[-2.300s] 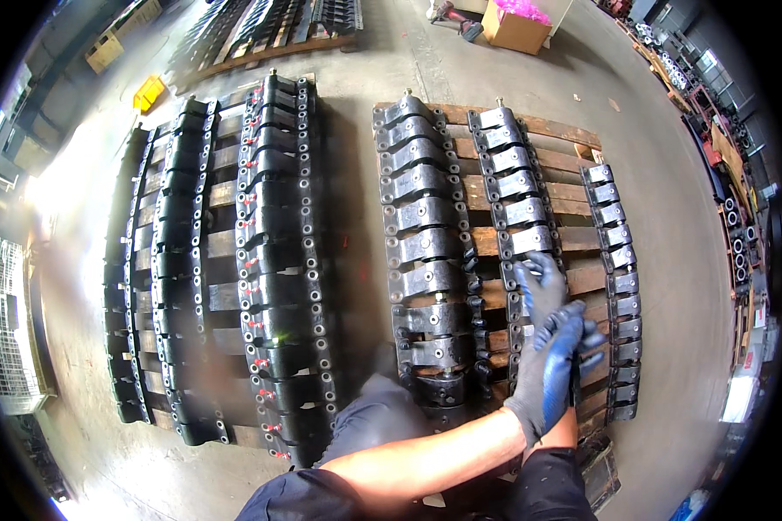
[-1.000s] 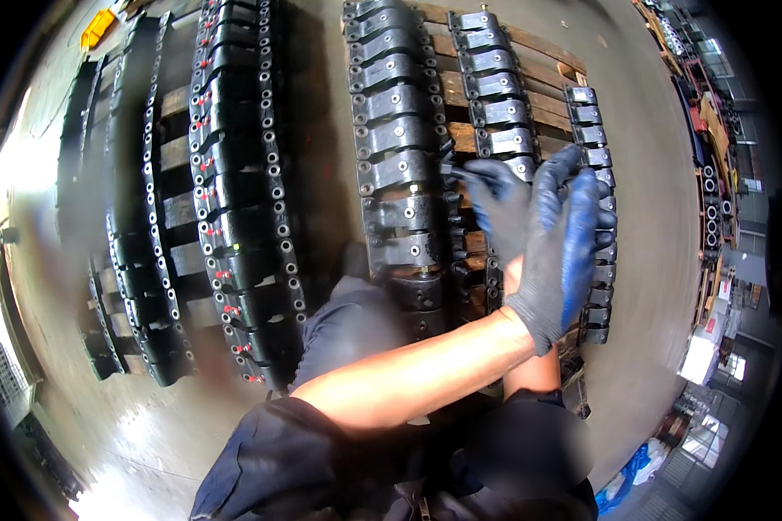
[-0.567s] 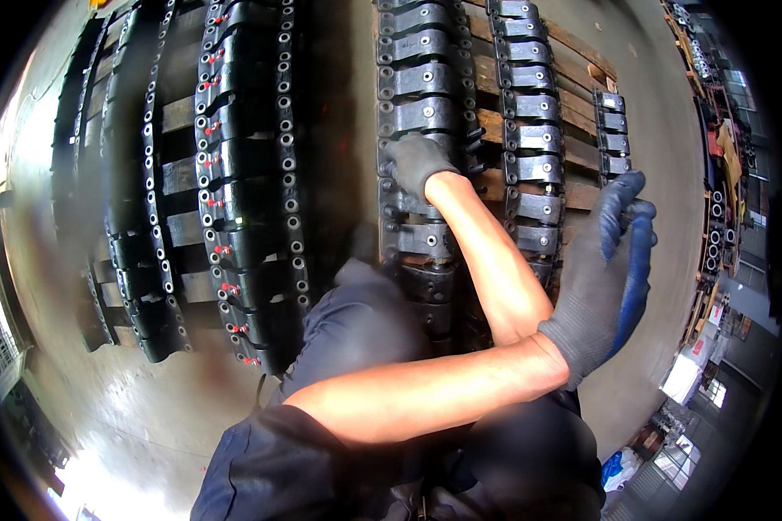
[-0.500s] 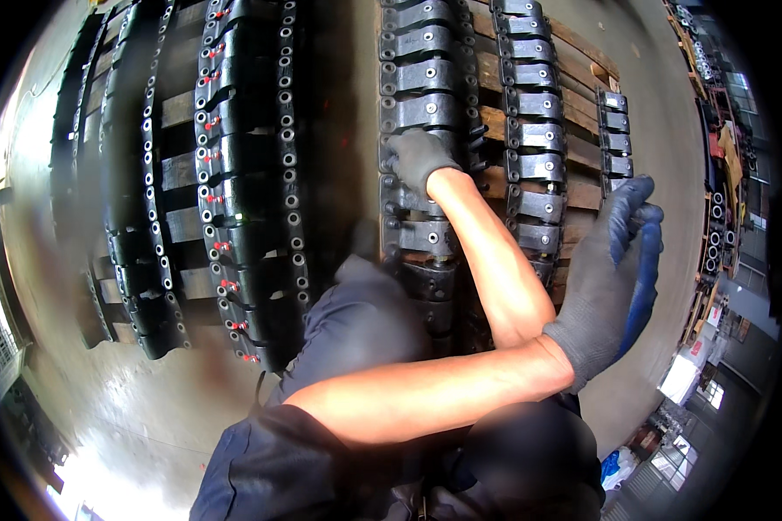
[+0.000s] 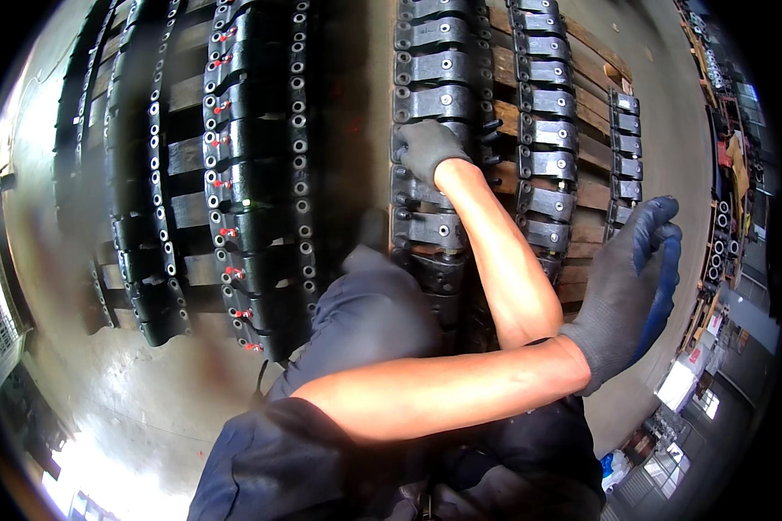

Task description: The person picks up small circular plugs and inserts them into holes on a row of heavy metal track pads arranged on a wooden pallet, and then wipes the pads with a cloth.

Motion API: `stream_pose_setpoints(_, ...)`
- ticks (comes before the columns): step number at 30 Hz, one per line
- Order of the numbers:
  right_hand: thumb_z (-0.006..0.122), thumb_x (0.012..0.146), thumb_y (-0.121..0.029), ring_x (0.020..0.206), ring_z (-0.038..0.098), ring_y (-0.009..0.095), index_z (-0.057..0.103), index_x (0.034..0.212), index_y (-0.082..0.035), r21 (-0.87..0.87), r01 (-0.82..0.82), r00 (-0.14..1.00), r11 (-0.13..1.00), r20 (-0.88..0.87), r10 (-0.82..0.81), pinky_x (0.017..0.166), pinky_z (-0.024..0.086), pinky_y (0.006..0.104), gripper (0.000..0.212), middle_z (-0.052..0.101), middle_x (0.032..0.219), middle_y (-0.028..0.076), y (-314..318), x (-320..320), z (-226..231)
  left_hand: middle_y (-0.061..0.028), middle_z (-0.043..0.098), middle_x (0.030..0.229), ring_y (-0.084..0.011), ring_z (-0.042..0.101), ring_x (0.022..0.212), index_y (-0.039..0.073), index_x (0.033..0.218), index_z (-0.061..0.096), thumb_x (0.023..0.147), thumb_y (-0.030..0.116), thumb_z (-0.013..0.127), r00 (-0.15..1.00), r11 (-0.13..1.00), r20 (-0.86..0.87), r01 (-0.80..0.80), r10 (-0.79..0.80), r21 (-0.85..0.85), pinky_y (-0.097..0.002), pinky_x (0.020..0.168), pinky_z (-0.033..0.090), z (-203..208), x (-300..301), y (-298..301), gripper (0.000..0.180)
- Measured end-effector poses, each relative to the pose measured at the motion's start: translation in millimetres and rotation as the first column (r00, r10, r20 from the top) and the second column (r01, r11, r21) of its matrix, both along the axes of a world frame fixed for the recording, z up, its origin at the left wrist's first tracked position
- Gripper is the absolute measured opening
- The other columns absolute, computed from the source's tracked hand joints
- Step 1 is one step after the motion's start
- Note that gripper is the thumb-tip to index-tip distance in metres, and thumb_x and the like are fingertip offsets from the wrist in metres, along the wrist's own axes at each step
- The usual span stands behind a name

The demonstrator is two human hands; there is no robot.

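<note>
My right hand point(image 5: 430, 149), in a grey glove, is curled at the left edge of a row of black metal track plates point(image 5: 436, 68). Its fingertips are hidden, so whatever they grip cannot be made out. Just below it, short dark pins point(image 5: 402, 198) stick up along that edge. My left forearm crosses in front of the right one. At its end, over on the right, my left hand point(image 5: 626, 291) is raised in a grey glove with a blue palm. Its fingers are stretched out, and nothing shows in them.
A second plate row point(image 5: 547, 126) and a shorter one point(image 5: 626, 143) lie to the right on a wooden pallet point(image 5: 595, 91). On the left stand longer black track sections point(image 5: 256, 174), one with red pieces point(image 5: 224, 184) along its edge. Shelving with parts point(image 5: 719, 234) lines the far right.
The whole view has shifted slightly, so the plates sit a little higher and further right. My right hand stays at the same part of the row. The left hand remains raised, slightly lower.
</note>
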State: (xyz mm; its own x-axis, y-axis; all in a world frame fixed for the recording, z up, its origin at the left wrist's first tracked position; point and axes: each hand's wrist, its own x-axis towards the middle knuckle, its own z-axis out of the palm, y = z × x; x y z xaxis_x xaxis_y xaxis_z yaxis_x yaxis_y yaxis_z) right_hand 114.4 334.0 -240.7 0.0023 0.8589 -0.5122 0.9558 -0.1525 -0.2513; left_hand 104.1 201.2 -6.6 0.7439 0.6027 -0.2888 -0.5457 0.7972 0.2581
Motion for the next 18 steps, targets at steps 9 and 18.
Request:
stream_pose_setpoints(9, 0.065, 0.087, -0.019, 0.105, 0.070, 0.041, 0.074, 0.106, -0.007, -0.030, 0.003, 0.994, 1.000, 0.106, 0.000, 0.094, 0.055, 0.0497, 0.024, 0.073, 0.107, 0.024, 6.8, -7.7, 6.1, -0.0034, 0.059, 0.112, -0.0075, 0.055, 0.081, 0.001, 0.144, 0.050, 0.106, 0.016, 0.060, 0.999, 1.000, 0.016, 0.030, -0.029, -0.001, -0.0224, 0.072, 0.050, -3.6, 1.3, -1.1, 0.042)
stream_pose_setpoints(18, 0.060, 0.087, -0.015, 0.104, 0.072, 0.040, 0.076, 0.105, -0.004, -0.055, 0.017, 0.983, 0.998, 0.181, -0.006, 0.091, 0.057, 0.0491, 0.027, 0.074, 0.106, 0.025, 13.1, -15.4, 8.1, -0.0035, 0.059, 0.112, -0.0072, 0.055, 0.081, 0.002, 0.143, 0.051, 0.106, 0.017, 0.060, 1.000, 0.999, -0.022, 0.021, -0.020, 0.042, -0.0224, 0.072, 0.051, -3.1, 1.9, -3.5, 0.041)
